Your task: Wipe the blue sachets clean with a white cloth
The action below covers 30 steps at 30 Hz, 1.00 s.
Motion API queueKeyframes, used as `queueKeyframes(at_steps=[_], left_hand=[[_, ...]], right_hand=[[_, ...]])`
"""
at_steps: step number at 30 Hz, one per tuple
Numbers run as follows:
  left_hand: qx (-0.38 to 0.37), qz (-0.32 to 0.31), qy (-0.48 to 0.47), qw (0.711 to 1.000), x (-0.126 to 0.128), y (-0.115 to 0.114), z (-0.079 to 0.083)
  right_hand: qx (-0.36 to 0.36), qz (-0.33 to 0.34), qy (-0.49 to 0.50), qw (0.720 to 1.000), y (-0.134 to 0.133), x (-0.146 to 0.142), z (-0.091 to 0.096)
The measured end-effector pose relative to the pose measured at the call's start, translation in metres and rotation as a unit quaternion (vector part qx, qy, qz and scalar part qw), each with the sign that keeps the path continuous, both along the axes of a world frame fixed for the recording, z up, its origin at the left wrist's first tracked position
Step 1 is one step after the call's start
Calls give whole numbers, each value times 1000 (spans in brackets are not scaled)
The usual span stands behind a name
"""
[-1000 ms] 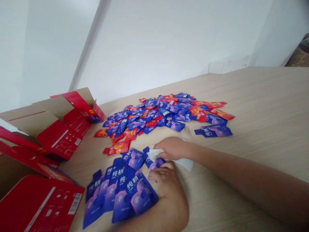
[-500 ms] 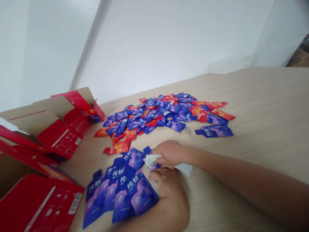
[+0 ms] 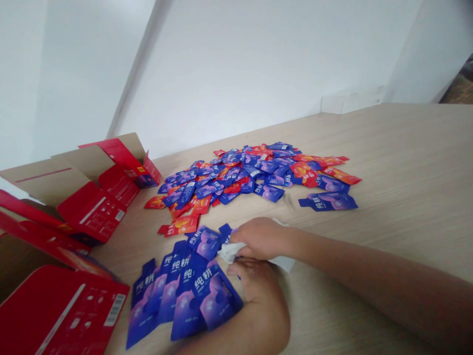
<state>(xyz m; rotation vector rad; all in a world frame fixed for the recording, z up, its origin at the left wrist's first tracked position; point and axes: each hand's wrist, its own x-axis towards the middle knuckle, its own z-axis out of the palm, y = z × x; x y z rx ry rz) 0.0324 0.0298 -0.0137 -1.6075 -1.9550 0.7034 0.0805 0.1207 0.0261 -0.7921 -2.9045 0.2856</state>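
Note:
My right hand [image 3: 263,238] is closed on a crumpled white tissue [image 3: 231,252] and presses it onto a blue sachet lying on the wooden table [image 3: 388,162]. My left hand [image 3: 258,288] lies just below it, fingers curled onto that same sachet, which is almost hidden between the hands. Left of my left hand lies a fanned row of several blue sachets [image 3: 181,296] with white characters. Another blue sachet [image 3: 205,241] rests just left of the tissue.
A big loose pile of blue and red sachets [image 3: 251,172] spreads over the table's middle. One blue sachet [image 3: 328,201] lies apart at its right. Opened red cardboard boxes [image 3: 84,197] stand at the left, one red flap [image 3: 62,315] at the near-left corner.
My right hand has moved the tissue a little toward me and to the left across the sachet, now covering it. My left hand has hardly shifted.

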Motion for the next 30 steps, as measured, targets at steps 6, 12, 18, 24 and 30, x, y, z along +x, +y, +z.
queueKeyframes(at_steps=[6,12,18,24,30], left_hand=[[14,-21,18,1000,0,-3,0],[0,-8,-13,1000,-2,3,-6],[-15,32,-46,998,-1,5,-6],[-11,2,-14,1000,-1,2,-3],[-6,2,-8,1000,-1,1,-1]], right_hand=[[1,-77,-29,997,16,2,-12],[33,-107,-5,994,17,7,-9],[-4,1,6,1000,-1,-2,-4],[1,-60,-18,998,12,-1,-12],[11,-71,-6,997,10,5,-1]])
